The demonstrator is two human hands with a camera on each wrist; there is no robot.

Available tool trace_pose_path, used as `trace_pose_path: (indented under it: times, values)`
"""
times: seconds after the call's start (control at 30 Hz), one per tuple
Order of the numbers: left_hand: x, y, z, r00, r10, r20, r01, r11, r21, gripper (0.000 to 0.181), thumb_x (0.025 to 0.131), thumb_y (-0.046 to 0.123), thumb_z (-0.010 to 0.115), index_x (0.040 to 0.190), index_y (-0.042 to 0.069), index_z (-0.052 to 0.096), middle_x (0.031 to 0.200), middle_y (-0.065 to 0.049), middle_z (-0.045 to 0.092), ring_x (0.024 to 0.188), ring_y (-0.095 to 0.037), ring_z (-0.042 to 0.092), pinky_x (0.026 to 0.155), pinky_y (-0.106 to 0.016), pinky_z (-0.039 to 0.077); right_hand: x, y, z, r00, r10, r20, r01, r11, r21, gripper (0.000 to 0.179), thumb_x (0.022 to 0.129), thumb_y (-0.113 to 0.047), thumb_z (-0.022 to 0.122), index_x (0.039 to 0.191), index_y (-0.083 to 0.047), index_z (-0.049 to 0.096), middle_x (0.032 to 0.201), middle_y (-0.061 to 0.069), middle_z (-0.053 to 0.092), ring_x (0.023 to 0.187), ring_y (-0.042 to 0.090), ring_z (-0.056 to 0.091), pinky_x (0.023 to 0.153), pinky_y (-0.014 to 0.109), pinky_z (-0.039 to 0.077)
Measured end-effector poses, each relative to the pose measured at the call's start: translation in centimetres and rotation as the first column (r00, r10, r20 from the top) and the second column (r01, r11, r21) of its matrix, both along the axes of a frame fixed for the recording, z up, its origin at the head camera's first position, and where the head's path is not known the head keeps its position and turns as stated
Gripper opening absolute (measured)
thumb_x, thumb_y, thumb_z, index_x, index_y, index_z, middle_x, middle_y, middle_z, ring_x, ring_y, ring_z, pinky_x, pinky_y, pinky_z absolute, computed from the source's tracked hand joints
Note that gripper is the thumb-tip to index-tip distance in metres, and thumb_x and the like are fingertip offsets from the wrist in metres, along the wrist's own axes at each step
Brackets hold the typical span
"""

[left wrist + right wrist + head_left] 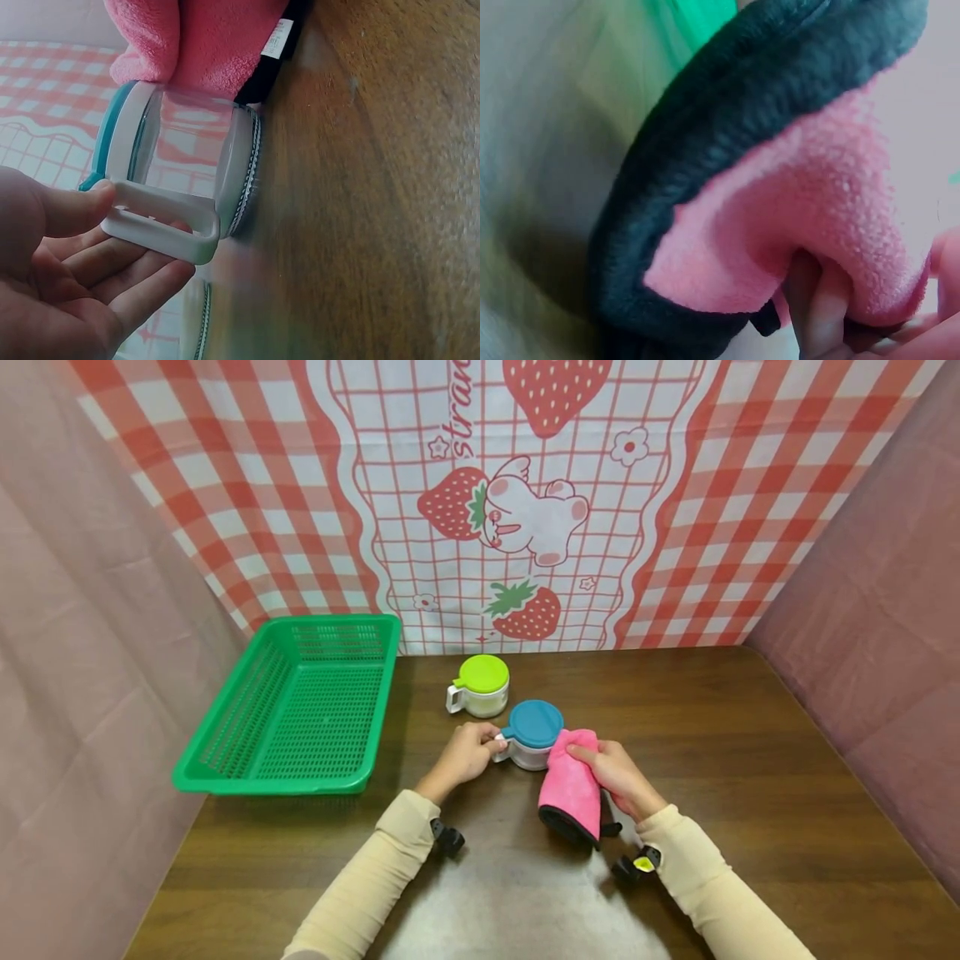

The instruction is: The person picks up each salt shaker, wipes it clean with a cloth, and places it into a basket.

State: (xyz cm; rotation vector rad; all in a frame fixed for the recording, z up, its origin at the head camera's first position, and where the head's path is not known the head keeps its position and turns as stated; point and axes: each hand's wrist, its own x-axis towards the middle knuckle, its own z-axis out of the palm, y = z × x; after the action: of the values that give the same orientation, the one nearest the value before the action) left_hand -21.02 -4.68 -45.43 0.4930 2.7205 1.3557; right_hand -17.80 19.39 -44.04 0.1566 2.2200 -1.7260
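Observation:
A clear jar with a blue lid (536, 723) and a white side handle (169, 246) stands upright near the middle of the table. My left hand (467, 753) pinches that handle, thumb on top near the lid's tab and fingers underneath. On the jar's other side, my right hand (618, 777) grips a pink fleecy cloth (573, 789) with black edging. The cloth's upper end lies against the jar's side, and its lower end hangs toward me. In the right wrist view, folds of the cloth (810, 195) hide part of the fingers.
Just behind the blue-lidded jar is a similar jar with a lime-green lid (483, 674), its handle pointing left. A green plastic basket (277, 787) occupies the table's left side. Behind the brown wooden table (750, 793) hangs a strawberry-patterned checked cloth (712, 527).

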Motion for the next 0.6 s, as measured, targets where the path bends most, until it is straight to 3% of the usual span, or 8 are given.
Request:
trace_pose_path:
  times: [0.33,0.6]
  values:
    - [-0.2,-0.3,-0.2,1.000,-0.026,0.002,0.026,1.000,-0.012,0.014,0.091,0.012,0.065,0.091,0.000,0.071,0.074,-0.008,0.067,0.062,-0.007,0.047,0.056,-0.019,0.038,1.5,-1.8,-0.1,0.994,-0.103,-0.033,0.105,0.991,0.085,0.032,0.095,-0.024,0.061,0.097,0.007,0.064,0.064,-0.005,0.058,0.060,0.008,0.054,0.057,0.023,0.047]
    - [-0.2,-0.2,0.0,0.998,-0.047,-0.047,0.046,0.999,-0.021,0.013,0.091,0.011,0.065,0.087,0.000,0.070,0.072,-0.008,0.066,0.061,-0.007,0.047,0.056,-0.019,0.038,1.6,-2.1,-0.3,0.986,-0.159,-0.043,0.162,0.985,0.059,0.030,0.092,-0.024,0.066,0.092,0.006,0.066,0.060,-0.007,0.057,0.057,0.006,0.054,0.056,0.022,0.046]
